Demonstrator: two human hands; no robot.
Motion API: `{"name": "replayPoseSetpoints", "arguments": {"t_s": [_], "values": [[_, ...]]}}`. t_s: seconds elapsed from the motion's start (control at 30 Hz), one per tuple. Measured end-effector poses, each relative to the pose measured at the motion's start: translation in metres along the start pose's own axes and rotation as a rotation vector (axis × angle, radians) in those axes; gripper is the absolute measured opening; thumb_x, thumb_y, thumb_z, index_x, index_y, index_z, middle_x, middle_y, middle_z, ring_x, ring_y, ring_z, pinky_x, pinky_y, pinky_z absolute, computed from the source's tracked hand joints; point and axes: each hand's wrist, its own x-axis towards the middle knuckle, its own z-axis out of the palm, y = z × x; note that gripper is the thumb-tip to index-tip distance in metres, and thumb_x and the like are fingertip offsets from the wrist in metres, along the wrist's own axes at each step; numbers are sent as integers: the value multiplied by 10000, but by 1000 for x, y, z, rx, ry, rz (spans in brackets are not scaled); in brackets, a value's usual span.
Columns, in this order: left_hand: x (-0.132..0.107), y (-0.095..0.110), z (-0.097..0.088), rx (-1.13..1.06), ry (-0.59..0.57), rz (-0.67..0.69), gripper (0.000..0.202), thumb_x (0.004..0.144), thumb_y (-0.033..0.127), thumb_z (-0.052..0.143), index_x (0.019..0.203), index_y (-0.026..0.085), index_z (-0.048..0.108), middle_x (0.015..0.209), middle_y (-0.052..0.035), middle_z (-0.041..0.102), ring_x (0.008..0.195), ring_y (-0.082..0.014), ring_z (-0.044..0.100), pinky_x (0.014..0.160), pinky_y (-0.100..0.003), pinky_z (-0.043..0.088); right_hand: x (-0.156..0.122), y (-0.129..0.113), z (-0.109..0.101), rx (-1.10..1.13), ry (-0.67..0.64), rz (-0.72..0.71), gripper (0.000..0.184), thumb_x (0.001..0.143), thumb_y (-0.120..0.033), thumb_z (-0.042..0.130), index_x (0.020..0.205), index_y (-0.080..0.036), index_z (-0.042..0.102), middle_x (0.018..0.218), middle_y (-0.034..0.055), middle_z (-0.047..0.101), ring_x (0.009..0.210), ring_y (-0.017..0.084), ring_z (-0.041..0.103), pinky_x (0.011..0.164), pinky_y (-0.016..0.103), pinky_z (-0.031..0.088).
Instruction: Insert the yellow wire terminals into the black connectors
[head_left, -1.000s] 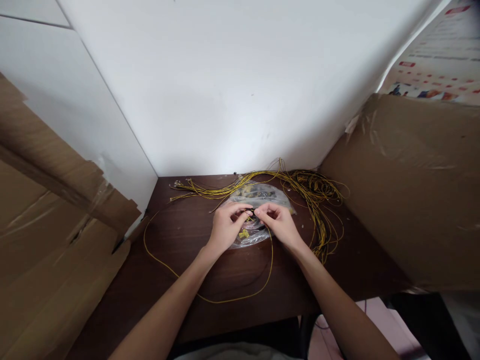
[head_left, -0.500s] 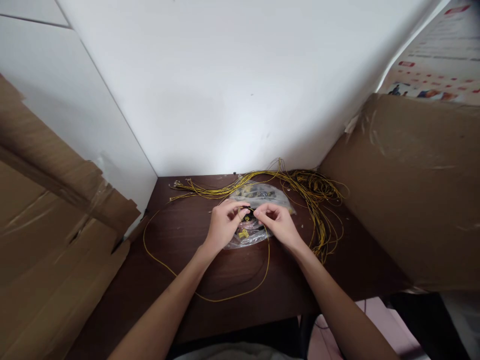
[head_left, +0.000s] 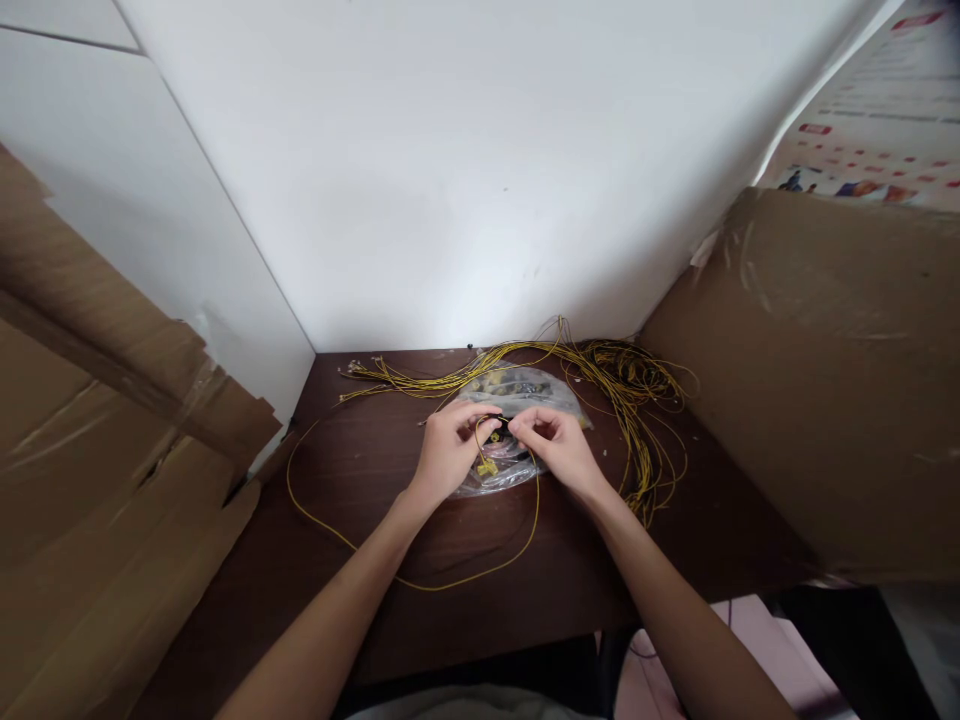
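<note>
My left hand (head_left: 454, 440) and my right hand (head_left: 546, 437) meet close together over a clear plastic bag (head_left: 495, 483). Each pinches a thin yellow wire (head_left: 535, 510) between thumb and fingertips, with a short stretch of it spanning the gap. From the right hand the wire drops, loops across the table in front and passes under my left forearm to the left. A short end curls below my left fingers. Small black and yellow parts (head_left: 487, 467) lie in or on the bag; fingers partly hide them.
A bundle of yellow and black wires (head_left: 630, 380) runs along the back of the dark brown table (head_left: 337, 480) and spreads to the right. Cardboard panels (head_left: 810, 380) stand at both sides. A white wall (head_left: 465, 180) rises behind.
Both hands stay nearly in place, still pinching the wire. The wire loop in front of me has drawn up slightly, and a short curl now shows more plainly below my left fingers.
</note>
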Motion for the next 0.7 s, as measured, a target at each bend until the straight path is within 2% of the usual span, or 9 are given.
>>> {"name": "replayPoseSetpoints", "arguments": {"t_s": [0.2, 0.47, 0.6, 0.7], "values": [[-1, 2, 3, 33, -56, 13, 166, 763, 207, 590, 894, 177, 688, 773, -46, 647, 689, -143, 580, 604, -246, 473, 0, 1, 1, -11, -13, -18, 257, 701, -379, 629, 656, -132, 577, 549, -16, 504, 514, 90, 423, 515, 231, 325], [1, -1, -2, -24, 22, 13, 170, 764, 266, 591, 869, 173, 688, 823, -58, 660, 716, -155, 606, 621, -259, 509, 0, 1, -1, -36, 25, -16, 273, 700, -402, 625, 665, -134, 586, 541, -16, 498, 499, 88, 401, 497, 229, 304], [-2, -3, 3, 1, -27, -12, 176, 772, 247, 586, 897, 175, 685, 821, -57, 663, 692, -143, 602, 593, -238, 493, 0, 1, 0, -21, 15, -13, 277, 694, -403, 633, 662, -133, 580, 540, -16, 496, 503, 90, 411, 502, 230, 311], [-2, -1, 4, 28, -44, -1, 163, 766, 226, 593, 890, 180, 689, 815, -54, 665, 718, -147, 600, 624, -245, 487, 0, 0, 0, -17, 6, -11, 282, 696, -406, 631, 657, -133, 578, 545, -17, 499, 510, 90, 422, 510, 229, 324]]}}
